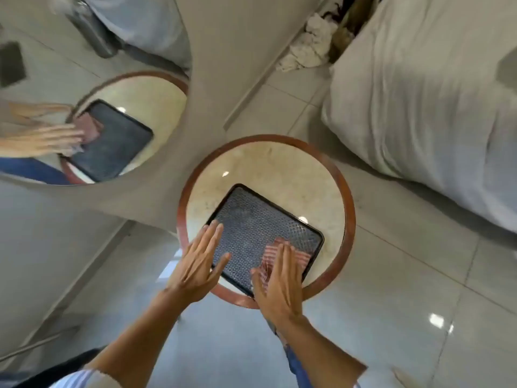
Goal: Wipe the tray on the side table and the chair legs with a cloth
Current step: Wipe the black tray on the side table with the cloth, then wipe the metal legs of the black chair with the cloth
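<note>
A dark rectangular tray (260, 222) with a patterned surface lies on a round side table (279, 169) that has a pale marble top and a reddish-brown rim. My left hand (198, 261) rests flat on the tray's near left edge, fingers spread. My right hand (279, 281) presses flat on a pink striped cloth (300, 254) at the tray's near right corner. The cloth shows beyond the fingertips and beside the thumb. No chair legs are in view.
A curved mirror (84, 79) on the wall at left reflects the table, tray and hands. A bed with white bedding (419, 107) stands at the right. Crumpled white fabric (310, 43) lies by the wall. Glossy floor tiles (391, 303) surround the table.
</note>
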